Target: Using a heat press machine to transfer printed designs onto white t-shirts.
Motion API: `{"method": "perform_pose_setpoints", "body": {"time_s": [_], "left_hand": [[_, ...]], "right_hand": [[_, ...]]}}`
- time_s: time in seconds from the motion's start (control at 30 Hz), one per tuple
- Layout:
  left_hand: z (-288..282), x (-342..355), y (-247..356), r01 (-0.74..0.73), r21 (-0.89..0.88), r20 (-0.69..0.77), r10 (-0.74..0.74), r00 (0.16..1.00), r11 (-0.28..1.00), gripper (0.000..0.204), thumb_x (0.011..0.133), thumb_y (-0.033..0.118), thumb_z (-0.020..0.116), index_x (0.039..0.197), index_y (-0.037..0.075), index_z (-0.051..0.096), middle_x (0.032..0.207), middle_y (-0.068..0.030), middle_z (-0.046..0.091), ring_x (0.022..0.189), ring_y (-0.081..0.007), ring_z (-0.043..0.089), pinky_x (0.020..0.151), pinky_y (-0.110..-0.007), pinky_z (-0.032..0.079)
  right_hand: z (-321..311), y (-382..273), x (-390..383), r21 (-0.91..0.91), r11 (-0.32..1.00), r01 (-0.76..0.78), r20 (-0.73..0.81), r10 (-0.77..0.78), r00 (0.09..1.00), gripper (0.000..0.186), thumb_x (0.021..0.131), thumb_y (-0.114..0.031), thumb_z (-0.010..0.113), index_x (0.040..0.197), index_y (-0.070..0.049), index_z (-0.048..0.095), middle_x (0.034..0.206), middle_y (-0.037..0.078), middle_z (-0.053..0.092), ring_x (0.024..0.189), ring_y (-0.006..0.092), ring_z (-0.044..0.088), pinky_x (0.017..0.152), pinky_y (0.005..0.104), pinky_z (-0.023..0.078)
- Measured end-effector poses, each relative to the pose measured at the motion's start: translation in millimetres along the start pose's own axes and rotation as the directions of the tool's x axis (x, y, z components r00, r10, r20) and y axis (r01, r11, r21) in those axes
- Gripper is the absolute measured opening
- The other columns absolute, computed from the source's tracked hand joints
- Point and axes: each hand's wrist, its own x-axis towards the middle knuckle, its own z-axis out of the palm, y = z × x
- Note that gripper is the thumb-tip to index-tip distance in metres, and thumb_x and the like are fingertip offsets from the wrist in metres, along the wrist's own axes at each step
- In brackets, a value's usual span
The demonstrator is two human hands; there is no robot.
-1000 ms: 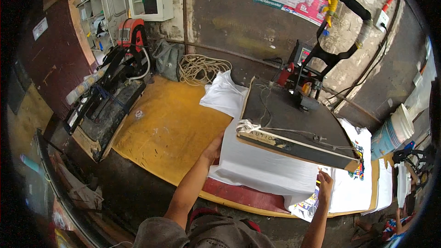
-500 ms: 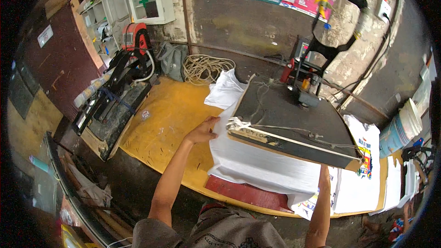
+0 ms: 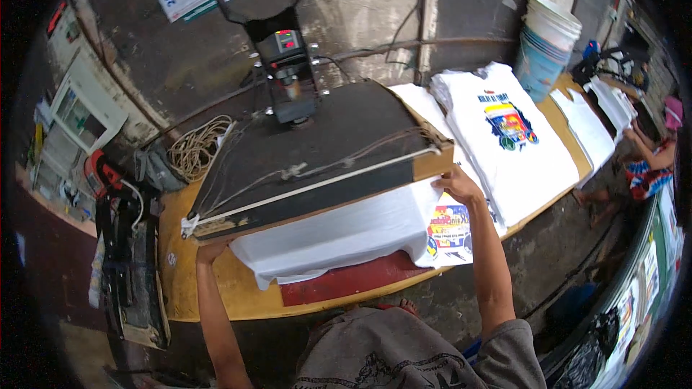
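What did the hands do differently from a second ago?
The left hand slid from the shirt's near-left edge up to the left corner of the press plate. The right hand rose from the printed sheet at the table edge to the plate's right corner. Whether either grips cannot be told. The white shirt still lies under the raised plate, and the printed shirt stack still lies to the right.

Both your arms reach forward, spread wide apart; your left hand (image 3: pixel 210 251) is low with fingers curled; your right hand (image 3: pixel 456 186) is higher, fingers bent down.
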Motion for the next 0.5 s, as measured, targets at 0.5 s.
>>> {"method": "perform_pose_setpoints", "body": {"time_s": [0.5], "left_hand": [[-4.6, 5.2, -44.0, -0.035, 0.131, -0.071, 0.044, 0.996, 0.991, 0.035, 0.085, 0.01, 0.067, 0.119, 0.007, 0.06, 0.119, -0.0079, 0.061, 0.109, -0.0205, 0.055, 0.091, -0.035, 0.048]], "right_hand": [[6.5, -6.1, -4.2, -0.17, 0.985, 0.018, 0.018, -0.016, 1.0, 0.076, 0.065, 0.012, 0.063, 0.137, -0.003, 0.046, 0.131, 0.008, 0.054, 0.115, 0.0206, 0.052, 0.101, 0.0317, 0.041]]}}
